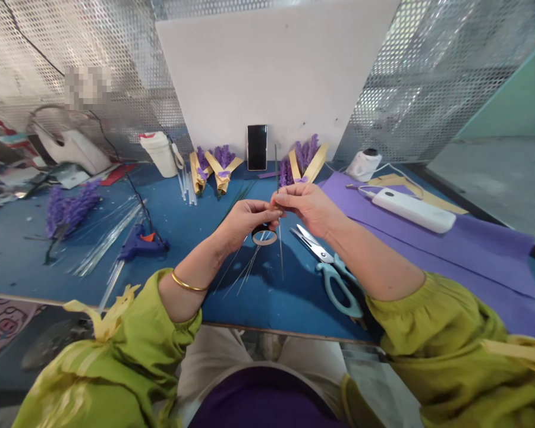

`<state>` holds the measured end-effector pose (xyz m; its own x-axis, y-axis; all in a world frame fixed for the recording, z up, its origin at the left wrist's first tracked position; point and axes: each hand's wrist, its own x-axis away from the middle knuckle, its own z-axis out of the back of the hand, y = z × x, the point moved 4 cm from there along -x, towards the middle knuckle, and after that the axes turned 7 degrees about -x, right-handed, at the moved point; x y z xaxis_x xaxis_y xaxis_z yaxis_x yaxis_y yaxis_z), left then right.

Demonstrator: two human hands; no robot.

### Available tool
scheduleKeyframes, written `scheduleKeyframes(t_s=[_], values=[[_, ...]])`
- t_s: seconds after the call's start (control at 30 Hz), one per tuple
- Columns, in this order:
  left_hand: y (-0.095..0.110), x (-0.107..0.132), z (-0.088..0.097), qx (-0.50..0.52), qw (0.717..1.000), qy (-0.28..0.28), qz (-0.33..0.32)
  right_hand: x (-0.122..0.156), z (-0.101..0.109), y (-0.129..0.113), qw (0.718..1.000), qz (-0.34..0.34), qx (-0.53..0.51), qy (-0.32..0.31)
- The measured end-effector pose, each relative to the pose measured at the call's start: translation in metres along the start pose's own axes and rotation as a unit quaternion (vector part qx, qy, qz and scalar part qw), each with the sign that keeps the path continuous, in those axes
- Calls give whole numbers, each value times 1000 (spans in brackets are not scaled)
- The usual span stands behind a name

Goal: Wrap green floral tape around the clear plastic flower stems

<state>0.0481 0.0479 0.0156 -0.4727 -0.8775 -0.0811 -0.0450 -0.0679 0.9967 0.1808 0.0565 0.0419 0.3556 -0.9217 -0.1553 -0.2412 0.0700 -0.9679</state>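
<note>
My left hand (246, 222) and my right hand (311, 208) meet over the middle of the table, fingertips pinched around one thin upright wire (277, 169). Above my fingers the wire is dark green; below them it looks like bare metal. Just under my left fingers is a tape roll (264, 242), seen as a dark and white ring; whether it hangs or lies on the table I cannot tell. Several bare wires (248, 268) lie below it, and green wires (239, 196) lie behind my left hand. Scissors with light blue handles (342, 295) rest near my right forearm.
Purple lavender bunches in tan wrapping (223, 178) lie before a phone (257, 147) and white board (276, 77). At left are a blue glue gun (142, 242), clear sticks (109, 241) and loose lavender (71, 208). Purple sheets (472, 249) and a white power bank (414, 210) are at right.
</note>
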Motion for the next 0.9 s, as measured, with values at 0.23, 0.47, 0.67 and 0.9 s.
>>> scheduleKeyframes(t_s=[0.23, 0.47, 0.67, 0.9], values=[[1, -1, 1, -34, 999, 8, -5, -2, 2, 3, 999, 24, 6, 29], [2, 0, 1, -77, 997, 18, 9, -1, 2, 2, 995, 33, 42, 85], [2, 0, -1, -48, 999, 1, 3, 0, 2, 3, 994, 19, 53, 98], [3, 1, -3, 20, 1000, 1, -1, 1, -5, 2, 999, -13, 16, -25]])
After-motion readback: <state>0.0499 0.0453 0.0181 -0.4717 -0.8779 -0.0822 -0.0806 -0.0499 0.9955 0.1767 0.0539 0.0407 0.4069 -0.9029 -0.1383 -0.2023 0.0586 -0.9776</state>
